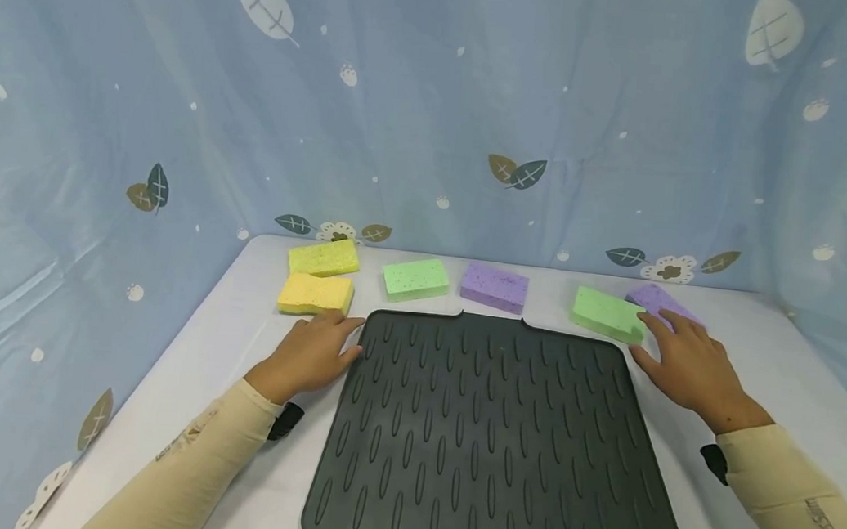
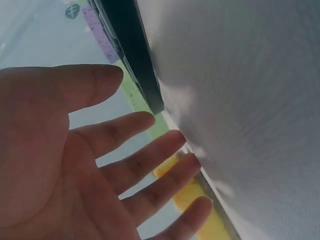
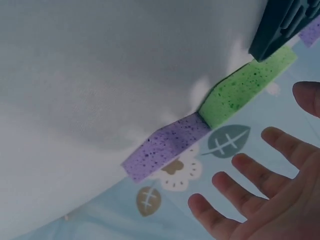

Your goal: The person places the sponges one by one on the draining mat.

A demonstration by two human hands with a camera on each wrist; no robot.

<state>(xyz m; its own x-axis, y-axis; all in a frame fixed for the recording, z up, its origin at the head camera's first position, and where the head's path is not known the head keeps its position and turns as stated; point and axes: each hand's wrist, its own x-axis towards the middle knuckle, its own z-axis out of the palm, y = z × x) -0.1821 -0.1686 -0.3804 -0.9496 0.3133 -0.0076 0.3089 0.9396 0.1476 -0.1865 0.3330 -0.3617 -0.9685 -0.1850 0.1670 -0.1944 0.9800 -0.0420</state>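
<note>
A person's right hand (image 1: 685, 366), fingers spread and holding nothing, hovers just short of the green sponge (image 1: 608, 313) lying lengthwise ahead at the drying mat's (image 1: 485, 433) far right corner, while the empty, flat left hand (image 1: 312, 353) rests beside the near yellow sponge (image 1: 316, 294).

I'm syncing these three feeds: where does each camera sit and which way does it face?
Head: worn on the head, looking forward and down at the dark mat, six sponges, both hands.
Left wrist: under the left hand, facing its open palm, mat edge beyond.
Right wrist: under the right hand, facing the green sponge.
Shared: mat, sponges.
</note>
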